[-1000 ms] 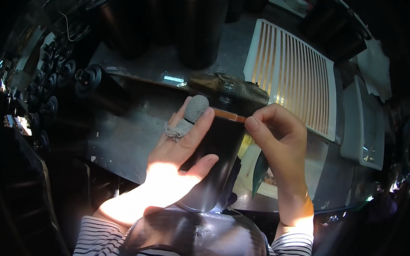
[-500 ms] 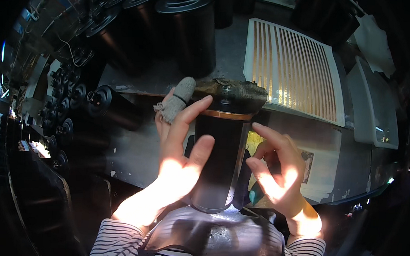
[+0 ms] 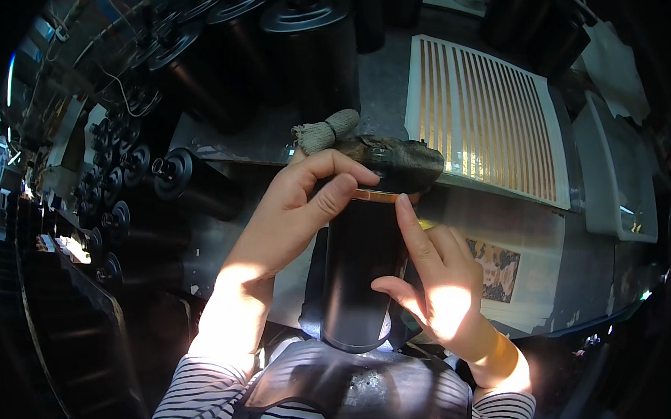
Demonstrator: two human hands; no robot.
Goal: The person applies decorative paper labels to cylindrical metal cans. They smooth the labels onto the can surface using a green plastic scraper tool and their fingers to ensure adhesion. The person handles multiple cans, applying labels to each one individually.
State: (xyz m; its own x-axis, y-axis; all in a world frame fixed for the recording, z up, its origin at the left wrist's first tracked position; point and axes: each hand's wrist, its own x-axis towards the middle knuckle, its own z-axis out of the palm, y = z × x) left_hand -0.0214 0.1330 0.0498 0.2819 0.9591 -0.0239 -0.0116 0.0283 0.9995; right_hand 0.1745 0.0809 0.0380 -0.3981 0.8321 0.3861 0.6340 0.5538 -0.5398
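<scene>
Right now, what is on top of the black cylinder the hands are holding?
A dark, dirty cloth lies draped over the top of the black cylinder, just above a thin copper-coloured band. The cylinder's top face beneath it is covered.

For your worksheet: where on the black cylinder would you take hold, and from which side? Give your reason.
Probably round the smooth middle wall of the black cylinder, from both sides, as the left hand and right hand do. It lies lengthwise away from the person, and its far end carries a gold band and grimy cap.
</scene>
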